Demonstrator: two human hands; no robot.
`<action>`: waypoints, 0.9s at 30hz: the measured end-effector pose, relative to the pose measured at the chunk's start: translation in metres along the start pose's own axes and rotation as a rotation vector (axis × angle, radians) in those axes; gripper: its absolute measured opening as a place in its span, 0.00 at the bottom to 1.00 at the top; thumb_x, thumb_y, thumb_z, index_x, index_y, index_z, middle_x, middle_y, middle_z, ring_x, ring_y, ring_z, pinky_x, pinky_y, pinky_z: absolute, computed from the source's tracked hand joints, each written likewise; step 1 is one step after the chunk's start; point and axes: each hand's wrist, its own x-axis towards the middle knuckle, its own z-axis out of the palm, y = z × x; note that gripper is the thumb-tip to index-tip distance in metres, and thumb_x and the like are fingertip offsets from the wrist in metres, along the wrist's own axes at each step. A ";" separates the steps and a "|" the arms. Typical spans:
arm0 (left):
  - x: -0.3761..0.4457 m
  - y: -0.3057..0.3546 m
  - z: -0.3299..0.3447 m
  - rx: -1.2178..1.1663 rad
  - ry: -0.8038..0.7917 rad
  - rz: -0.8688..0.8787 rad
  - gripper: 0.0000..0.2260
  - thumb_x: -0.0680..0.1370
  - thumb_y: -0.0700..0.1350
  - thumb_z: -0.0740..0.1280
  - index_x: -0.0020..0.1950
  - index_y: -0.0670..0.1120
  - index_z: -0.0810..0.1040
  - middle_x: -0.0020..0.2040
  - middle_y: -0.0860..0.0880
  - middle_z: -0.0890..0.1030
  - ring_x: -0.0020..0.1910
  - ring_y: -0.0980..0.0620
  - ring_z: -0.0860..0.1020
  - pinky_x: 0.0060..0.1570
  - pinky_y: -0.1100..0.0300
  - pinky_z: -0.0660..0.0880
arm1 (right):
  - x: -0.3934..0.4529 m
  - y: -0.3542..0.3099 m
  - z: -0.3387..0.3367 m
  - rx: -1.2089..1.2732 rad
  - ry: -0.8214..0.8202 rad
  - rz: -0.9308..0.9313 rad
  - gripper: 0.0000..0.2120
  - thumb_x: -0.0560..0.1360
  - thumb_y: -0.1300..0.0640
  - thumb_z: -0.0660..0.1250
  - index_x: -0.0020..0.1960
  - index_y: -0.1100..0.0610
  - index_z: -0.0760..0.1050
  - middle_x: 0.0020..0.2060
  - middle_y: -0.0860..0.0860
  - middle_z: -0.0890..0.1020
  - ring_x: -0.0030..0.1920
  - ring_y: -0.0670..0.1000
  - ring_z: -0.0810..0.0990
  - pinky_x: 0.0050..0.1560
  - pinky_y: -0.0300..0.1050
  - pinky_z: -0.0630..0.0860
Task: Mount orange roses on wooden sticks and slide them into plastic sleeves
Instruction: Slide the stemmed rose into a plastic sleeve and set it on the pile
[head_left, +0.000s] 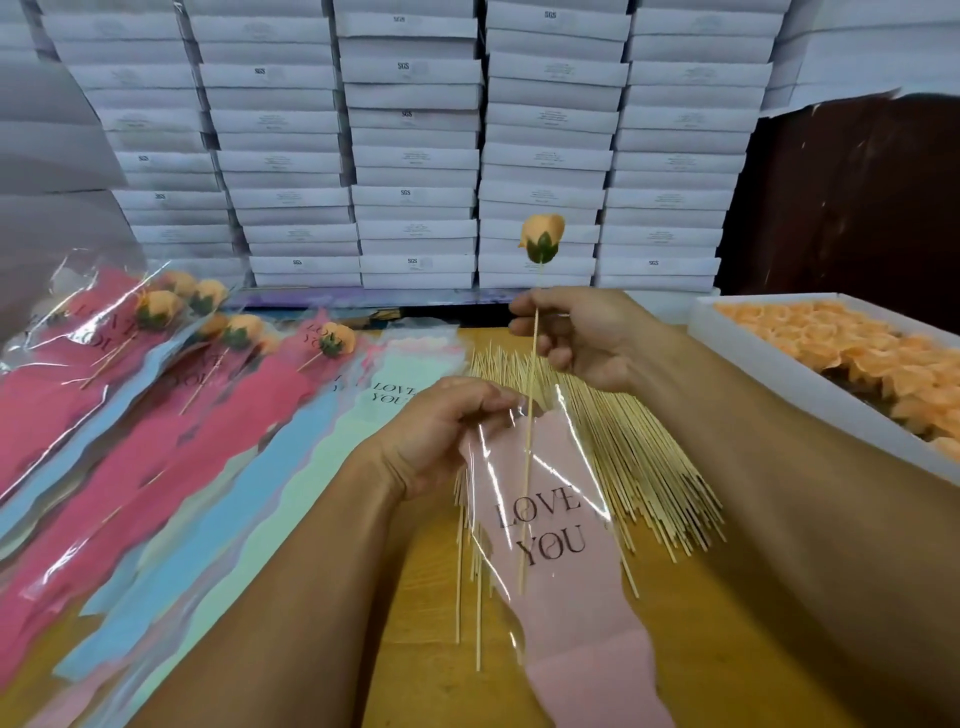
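An orange rose (543, 236) with green sepals sits atop a thin wooden stick (529, 415). My right hand (582, 332) pinches the stick just below the flower and holds it upright. The stick's lower part is inside a pink plastic sleeve (561, 561) printed "LOVE YOU". My left hand (441, 431) grips the sleeve's clear top edge. A fan of loose wooden sticks (639, 457) lies on the table under the sleeve.
Finished sleeved roses (156, 332) and a spread of empty red, blue and mint sleeves (234, 493) cover the left of the wooden table (727, 649). A white box of orange roses (857, 358) stands at the right. Stacked white cartons (415, 145) fill the back.
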 end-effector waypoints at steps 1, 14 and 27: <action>0.002 -0.001 -0.002 0.002 0.018 0.018 0.14 0.74 0.38 0.65 0.53 0.29 0.80 0.37 0.41 0.77 0.34 0.49 0.77 0.36 0.61 0.76 | -0.006 0.005 0.001 -0.050 -0.027 -0.009 0.10 0.81 0.56 0.64 0.47 0.58 0.83 0.38 0.53 0.85 0.28 0.46 0.73 0.26 0.36 0.66; 0.003 -0.002 0.000 -0.090 -0.007 0.114 0.11 0.72 0.40 0.71 0.46 0.32 0.81 0.39 0.39 0.83 0.33 0.48 0.81 0.36 0.60 0.79 | -0.051 0.049 0.014 0.029 -0.086 -0.156 0.09 0.80 0.62 0.65 0.52 0.60 0.85 0.50 0.57 0.87 0.52 0.54 0.86 0.49 0.43 0.84; 0.000 -0.002 0.007 -0.138 -0.050 0.071 0.13 0.75 0.39 0.71 0.57 0.33 0.80 0.48 0.37 0.83 0.44 0.45 0.83 0.49 0.53 0.80 | -0.046 0.061 0.013 0.209 -0.147 -0.104 0.12 0.80 0.61 0.64 0.58 0.57 0.84 0.54 0.61 0.85 0.53 0.58 0.85 0.53 0.49 0.82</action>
